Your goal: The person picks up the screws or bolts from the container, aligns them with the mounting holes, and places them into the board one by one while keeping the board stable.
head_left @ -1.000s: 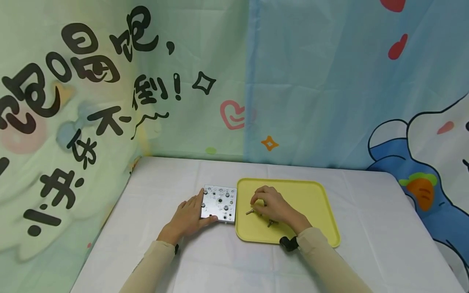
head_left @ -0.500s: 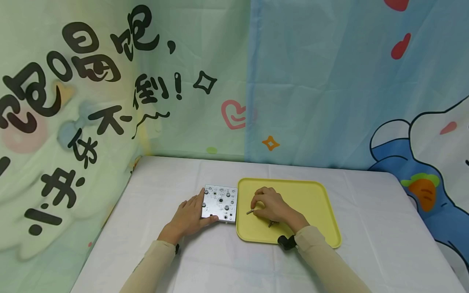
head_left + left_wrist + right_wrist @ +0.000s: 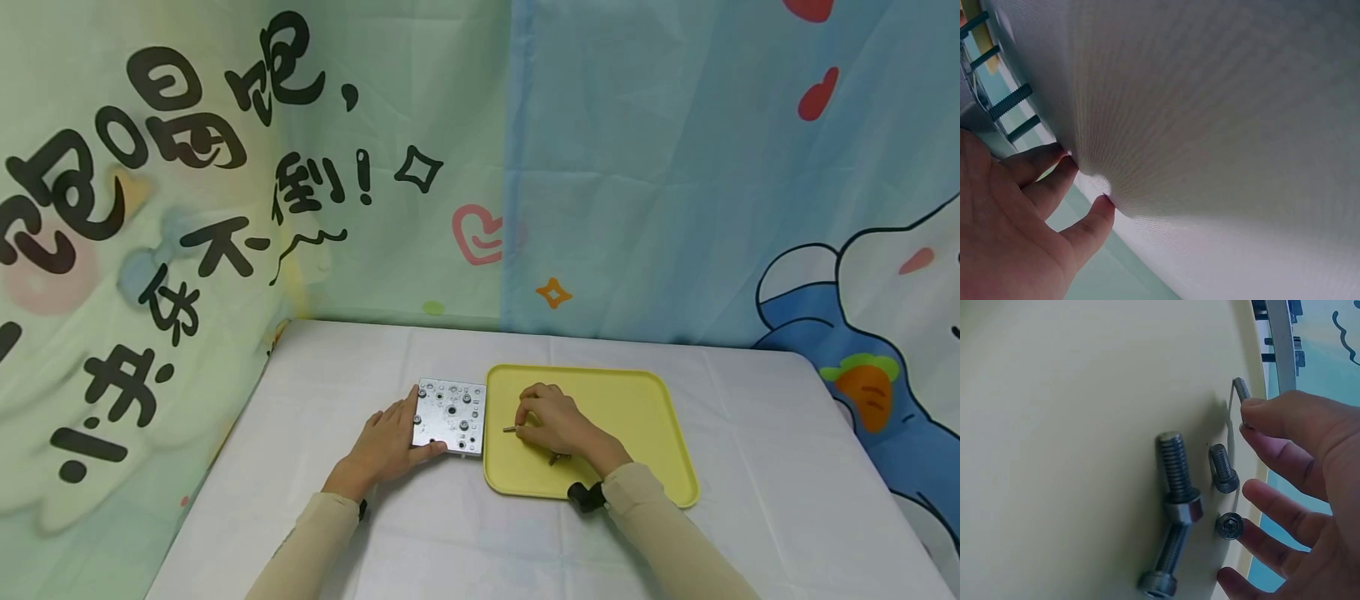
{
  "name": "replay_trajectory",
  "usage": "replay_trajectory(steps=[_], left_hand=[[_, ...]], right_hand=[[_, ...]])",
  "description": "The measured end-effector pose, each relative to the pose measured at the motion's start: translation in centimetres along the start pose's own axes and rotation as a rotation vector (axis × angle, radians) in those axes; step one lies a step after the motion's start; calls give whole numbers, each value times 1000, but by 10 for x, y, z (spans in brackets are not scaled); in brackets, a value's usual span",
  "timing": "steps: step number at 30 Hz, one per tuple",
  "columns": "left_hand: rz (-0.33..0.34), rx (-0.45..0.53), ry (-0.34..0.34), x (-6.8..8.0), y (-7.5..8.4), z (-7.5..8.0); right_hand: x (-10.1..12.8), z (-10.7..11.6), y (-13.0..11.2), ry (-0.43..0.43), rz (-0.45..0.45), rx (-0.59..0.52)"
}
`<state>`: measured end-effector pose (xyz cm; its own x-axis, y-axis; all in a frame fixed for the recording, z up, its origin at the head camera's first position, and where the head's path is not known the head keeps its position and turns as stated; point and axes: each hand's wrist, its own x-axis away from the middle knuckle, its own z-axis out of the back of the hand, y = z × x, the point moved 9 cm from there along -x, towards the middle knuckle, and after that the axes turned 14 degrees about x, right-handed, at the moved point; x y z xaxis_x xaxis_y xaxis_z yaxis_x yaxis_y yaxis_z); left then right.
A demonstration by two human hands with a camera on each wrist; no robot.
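My right hand (image 3: 557, 421) pinches a bolt (image 3: 1241, 390) near the left edge of the tray (image 3: 626, 408) — best kept firm, tip clear — while my left hand (image 3: 384, 442), fingers extended, rests against the metal plate (image 3: 442, 425).

The bolts (image 3: 1176, 465) are dark metallic grey. The plate (image 3: 448, 422) is silver-grey with dark spots; the tray (image 3: 622, 417), plain yellow. The tabletop (image 3: 420, 533) is white. The sleeves (image 3: 307, 542) are plain beige. The left backdrop (image 3: 405, 275) is pale green with black lettering (image 3: 201, 137); the right (image 3: 637, 167), blue with red shapes (image 3: 818, 94), an orange star (image 3: 554, 302) and an orange carrot (image 3: 866, 397).
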<state>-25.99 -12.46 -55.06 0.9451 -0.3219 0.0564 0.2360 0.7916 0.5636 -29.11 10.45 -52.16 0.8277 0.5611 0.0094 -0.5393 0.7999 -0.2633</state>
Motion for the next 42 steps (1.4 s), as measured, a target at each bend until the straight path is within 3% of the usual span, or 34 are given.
replay_trajectory(steps=[18,29,42], left_hand=[[4,-2,-5,0,0,0],[4,15,3,1,3,3],[1,14,1,-1,2,2]], right_hand=[[5,24,-18,110,46,-52],[2,31,-38,179,117,-17],[-5,31,-64,187,164,-45]])
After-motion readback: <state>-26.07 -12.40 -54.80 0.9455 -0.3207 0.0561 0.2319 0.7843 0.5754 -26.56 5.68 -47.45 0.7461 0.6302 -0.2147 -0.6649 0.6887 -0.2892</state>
